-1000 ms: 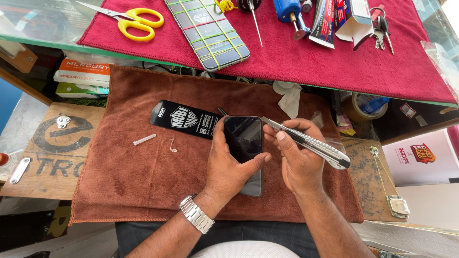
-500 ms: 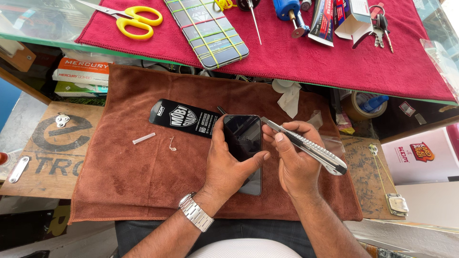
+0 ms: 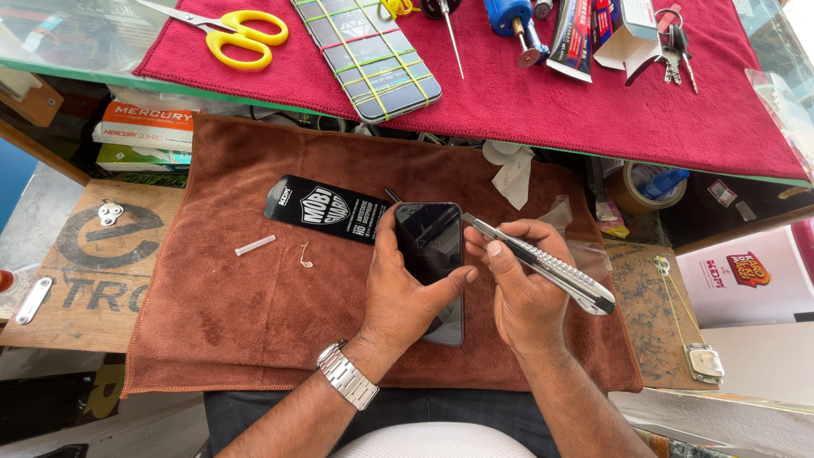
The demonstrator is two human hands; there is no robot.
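The left hand (image 3: 403, 297) is gripping a dark phone (image 3: 432, 254) mid-towel (image 3: 220, 339) — its lower half hidden. The right hand (image 3: 521, 293) is pinching a cutter (image 3: 551, 273), tip at the phone's edge. A black packet (image 3: 326, 209) is lying upper-left.

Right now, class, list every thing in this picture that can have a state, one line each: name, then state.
phone: flat on the brown cloth, screen dark
utility knife: tip at the phone's top right edge
left hand: pressing the phone down
right hand: gripping the knife
scissors: shut, on the red cloth
second phone: wrapped in rubber bands
small box: flap open
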